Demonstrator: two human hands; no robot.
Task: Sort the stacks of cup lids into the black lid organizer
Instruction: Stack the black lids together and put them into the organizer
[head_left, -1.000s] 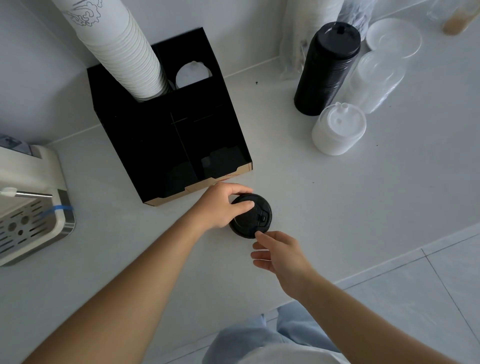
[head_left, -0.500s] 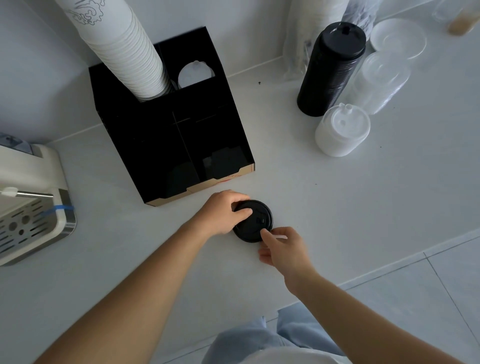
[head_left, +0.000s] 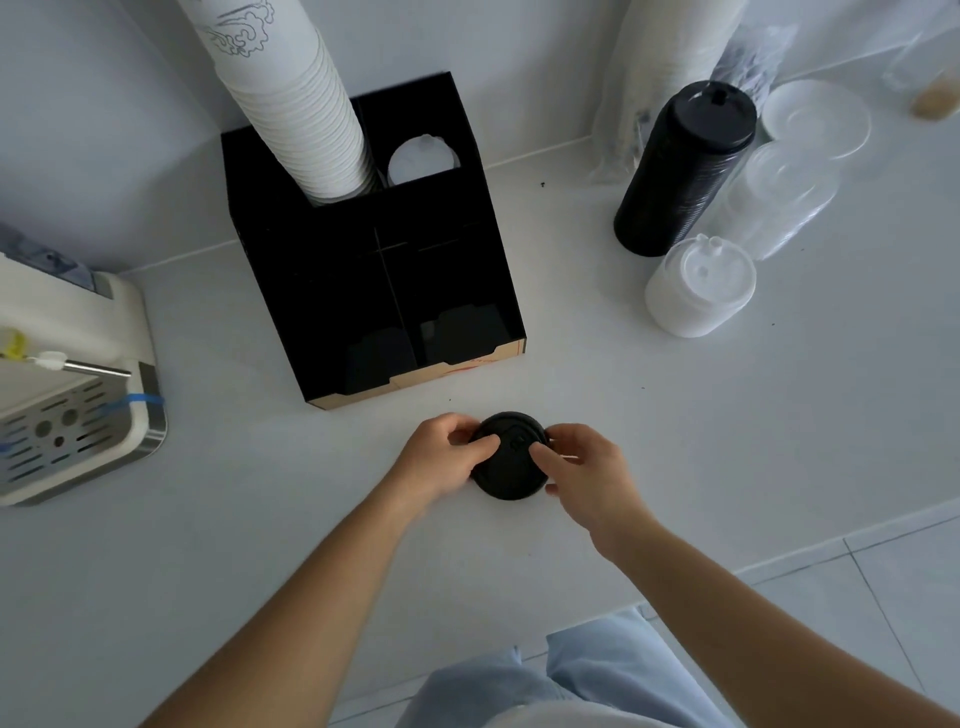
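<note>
A short stack of black lids rests on the white counter just in front of the black lid organizer. My left hand grips its left side and my right hand grips its right side, thumbs on top. The organizer's back right compartment holds white lids; its two front compartments look dark. At the right stand a tall stack of black lids, a short stack of white lids and a leaning stack of clear lids.
A tall column of white paper cups rises from the organizer's back left compartment. A coffee machine drip tray sits at the left edge. A clear flat lid and bagged cups lie at the back right. The counter's front edge runs near my body.
My right hand moved up from below the black lid stack and closed on its right side. My left hand kept its hold on the left side.
</note>
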